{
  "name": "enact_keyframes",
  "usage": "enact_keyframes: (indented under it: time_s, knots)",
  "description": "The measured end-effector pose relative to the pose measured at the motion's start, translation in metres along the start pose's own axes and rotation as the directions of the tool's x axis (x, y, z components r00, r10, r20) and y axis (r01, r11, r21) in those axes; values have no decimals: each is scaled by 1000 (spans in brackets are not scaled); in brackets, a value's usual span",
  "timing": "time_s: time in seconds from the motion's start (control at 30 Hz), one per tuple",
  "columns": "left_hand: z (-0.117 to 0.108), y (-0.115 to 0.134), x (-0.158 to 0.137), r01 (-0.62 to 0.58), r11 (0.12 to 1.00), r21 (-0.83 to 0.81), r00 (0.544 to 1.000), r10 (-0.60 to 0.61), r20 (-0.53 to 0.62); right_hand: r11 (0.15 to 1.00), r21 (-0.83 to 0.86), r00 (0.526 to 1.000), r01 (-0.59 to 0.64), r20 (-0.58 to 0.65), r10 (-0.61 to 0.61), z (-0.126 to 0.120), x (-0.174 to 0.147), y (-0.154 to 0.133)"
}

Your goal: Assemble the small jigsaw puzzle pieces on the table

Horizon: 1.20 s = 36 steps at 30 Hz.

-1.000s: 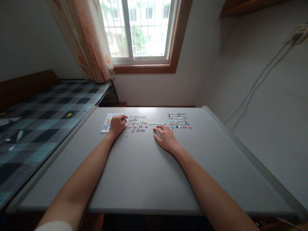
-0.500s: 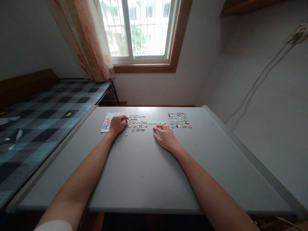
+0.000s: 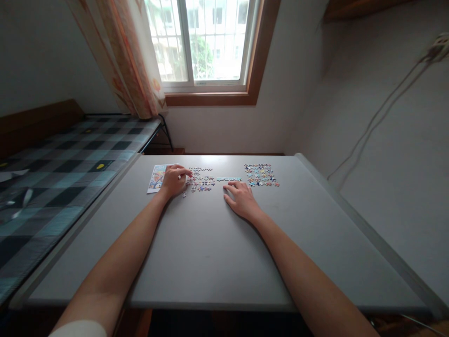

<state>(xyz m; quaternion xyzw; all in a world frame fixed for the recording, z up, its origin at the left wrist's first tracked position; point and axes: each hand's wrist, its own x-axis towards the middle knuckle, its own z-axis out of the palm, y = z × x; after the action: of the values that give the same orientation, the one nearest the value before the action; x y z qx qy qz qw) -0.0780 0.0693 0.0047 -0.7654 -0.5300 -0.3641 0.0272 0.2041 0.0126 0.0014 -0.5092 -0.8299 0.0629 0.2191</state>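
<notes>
My left hand (image 3: 173,181) rests curled at the left edge of a loose spread of small jigsaw pieces (image 3: 201,179), its fingertips among them; whether it pinches a piece is too small to tell. It partly covers a printed picture card (image 3: 155,178). My right hand (image 3: 242,200) lies flat on the grey table (image 3: 210,243), fingers apart, just below a short joined strip of light-blue pieces (image 3: 228,179). A second cluster of pieces (image 3: 260,175) lies to the right of that hand. One stray piece (image 3: 184,194) sits near my left wrist.
A bed with a checked blue and black cover (image 3: 52,173) runs along the table's left side. Behind the table are a window (image 3: 201,42) and a patterned curtain (image 3: 122,56). A white wall with a hanging cable (image 3: 379,117) borders the right edge.
My left hand has slid a little to the right, its fingers now reaching further into the loose pieces. My right hand has stayed still.
</notes>
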Motion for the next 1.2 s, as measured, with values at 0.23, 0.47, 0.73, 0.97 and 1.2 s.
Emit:
enact_keyframes:
  time_s: [0.23, 0.47, 0.73, 0.97, 1.2]
  knots:
    - [-3, -2, -1, 51, 997, 55, 997, -48, -67, 1000, 14, 1000, -5, 2, 5, -1, 0, 0]
    - [-14, 5, 7, 161, 968, 193, 986, -167, 13, 1000, 7, 1000, -6, 10, 6, -1, -1, 0]
    - [-30, -8, 16, 244, 961, 129, 922, -271, 276, 1000, 0, 1000, -9, 17, 9, -2, -1, -1]
    - [-33, -14, 11, 159, 986, -43, 920, -133, 368, 1000, 0, 1000, -12, 13, 12, 1, 0, 0]
    - [-28, -19, 1, 226, 968, -108, 934, -184, 307, 1000, 2, 1000, -6, 10, 6, 2, 0, 2]
